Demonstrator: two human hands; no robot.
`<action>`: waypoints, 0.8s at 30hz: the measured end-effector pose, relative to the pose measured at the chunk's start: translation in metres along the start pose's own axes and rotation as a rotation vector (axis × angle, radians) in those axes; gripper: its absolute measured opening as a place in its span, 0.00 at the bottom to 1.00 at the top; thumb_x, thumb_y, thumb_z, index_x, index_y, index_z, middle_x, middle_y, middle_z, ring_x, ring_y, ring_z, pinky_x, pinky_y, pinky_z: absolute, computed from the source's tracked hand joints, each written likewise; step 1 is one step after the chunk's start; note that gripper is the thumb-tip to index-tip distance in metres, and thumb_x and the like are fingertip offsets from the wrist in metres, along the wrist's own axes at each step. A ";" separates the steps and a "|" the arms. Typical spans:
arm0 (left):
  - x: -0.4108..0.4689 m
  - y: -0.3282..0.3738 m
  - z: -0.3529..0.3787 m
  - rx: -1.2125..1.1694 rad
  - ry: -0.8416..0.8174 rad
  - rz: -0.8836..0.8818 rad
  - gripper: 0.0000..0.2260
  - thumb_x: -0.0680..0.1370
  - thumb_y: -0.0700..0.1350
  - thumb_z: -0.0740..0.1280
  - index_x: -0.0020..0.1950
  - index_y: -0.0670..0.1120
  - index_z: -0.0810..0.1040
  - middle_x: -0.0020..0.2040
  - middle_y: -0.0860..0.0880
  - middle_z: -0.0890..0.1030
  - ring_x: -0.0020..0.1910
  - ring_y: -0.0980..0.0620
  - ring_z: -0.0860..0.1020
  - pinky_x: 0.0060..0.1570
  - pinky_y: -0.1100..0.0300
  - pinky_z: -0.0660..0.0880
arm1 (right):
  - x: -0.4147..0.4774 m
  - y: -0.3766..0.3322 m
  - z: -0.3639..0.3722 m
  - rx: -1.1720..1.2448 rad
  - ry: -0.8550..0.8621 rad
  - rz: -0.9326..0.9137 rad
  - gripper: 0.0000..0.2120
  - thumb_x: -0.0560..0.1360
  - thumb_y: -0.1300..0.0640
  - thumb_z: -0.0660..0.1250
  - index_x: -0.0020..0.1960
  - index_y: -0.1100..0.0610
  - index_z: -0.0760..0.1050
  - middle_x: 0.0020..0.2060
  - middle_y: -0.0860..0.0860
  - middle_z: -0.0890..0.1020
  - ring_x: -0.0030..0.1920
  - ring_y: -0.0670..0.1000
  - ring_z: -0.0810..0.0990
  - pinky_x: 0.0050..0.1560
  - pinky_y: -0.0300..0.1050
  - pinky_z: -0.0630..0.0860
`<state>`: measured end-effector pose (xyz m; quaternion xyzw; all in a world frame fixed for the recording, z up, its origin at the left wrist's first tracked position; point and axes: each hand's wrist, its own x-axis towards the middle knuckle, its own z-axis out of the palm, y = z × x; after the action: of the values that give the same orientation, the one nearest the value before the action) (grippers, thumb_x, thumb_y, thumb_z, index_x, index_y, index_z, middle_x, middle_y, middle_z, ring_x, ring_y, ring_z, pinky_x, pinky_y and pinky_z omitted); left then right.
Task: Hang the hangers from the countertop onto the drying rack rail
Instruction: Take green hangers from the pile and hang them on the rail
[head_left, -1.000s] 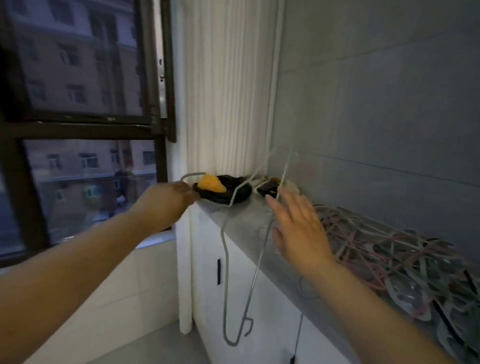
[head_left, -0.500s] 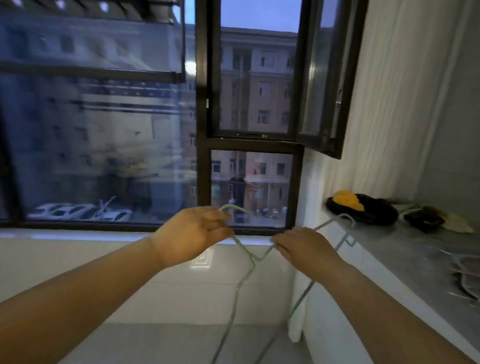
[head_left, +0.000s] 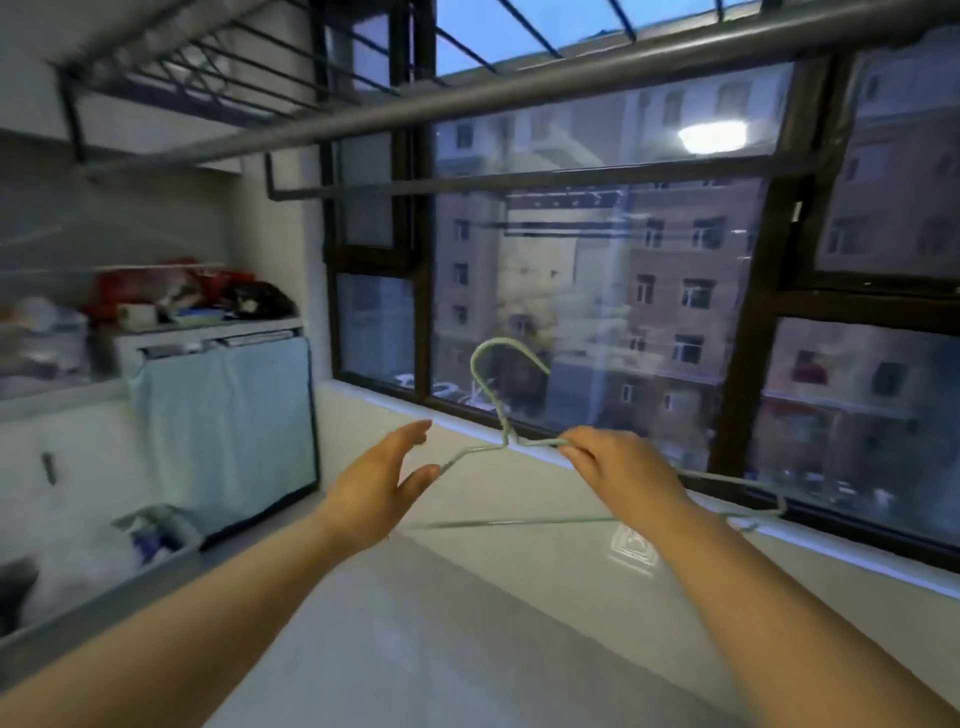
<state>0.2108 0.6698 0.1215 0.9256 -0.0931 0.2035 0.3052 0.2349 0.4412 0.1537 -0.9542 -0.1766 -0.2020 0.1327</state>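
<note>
Hanger (head_left: 506, 436) is in the right hand (head_left: 618, 467), pinched on the shoulder wire just beside the neck, hook up and sitting well below the rail (head_left: 467, 98). Left hand (head_left: 384, 483) is open, fingers spread, just off the hanger's left end and not touching it as far as I can tell. So I'd call this the carry step: hanger's off the countertop, not hung yet. Next move needs a lift, then turning the hook so it drops over the rail. Only one view here. Around: window (head_left: 597, 291) straight ahead, a second bar (head_left: 519, 184) lower down, blue cloth (head_left: 228, 431) over a cabinet on the left, a bin (head_left: 104, 587) on the floor. Nothing blocks the way up.
</note>
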 end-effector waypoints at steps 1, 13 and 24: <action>-0.004 -0.019 -0.010 -0.024 0.003 -0.097 0.24 0.78 0.51 0.61 0.72 0.47 0.60 0.68 0.47 0.70 0.66 0.48 0.71 0.61 0.61 0.66 | 0.012 -0.017 0.006 0.038 0.006 -0.016 0.14 0.80 0.52 0.56 0.59 0.55 0.76 0.56 0.57 0.81 0.57 0.59 0.76 0.51 0.48 0.70; 0.009 -0.188 -0.140 0.148 0.255 -0.361 0.07 0.79 0.45 0.59 0.55 0.52 0.74 0.34 0.60 0.74 0.30 0.63 0.71 0.35 0.69 0.71 | 0.184 -0.214 0.096 0.347 -0.038 -0.317 0.13 0.79 0.55 0.59 0.53 0.60 0.78 0.48 0.58 0.82 0.47 0.57 0.78 0.39 0.44 0.64; 0.120 -0.305 -0.256 0.218 0.466 -0.385 0.13 0.80 0.43 0.57 0.63 0.45 0.72 0.41 0.51 0.77 0.33 0.55 0.71 0.38 0.60 0.70 | 0.353 -0.350 0.154 0.460 -0.039 -0.432 0.15 0.79 0.57 0.59 0.63 0.60 0.73 0.56 0.57 0.79 0.55 0.56 0.77 0.55 0.47 0.73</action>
<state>0.3274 1.0618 0.2001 0.8818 0.1786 0.3575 0.2502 0.4529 0.9069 0.2338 -0.8432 -0.4190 -0.1617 0.2957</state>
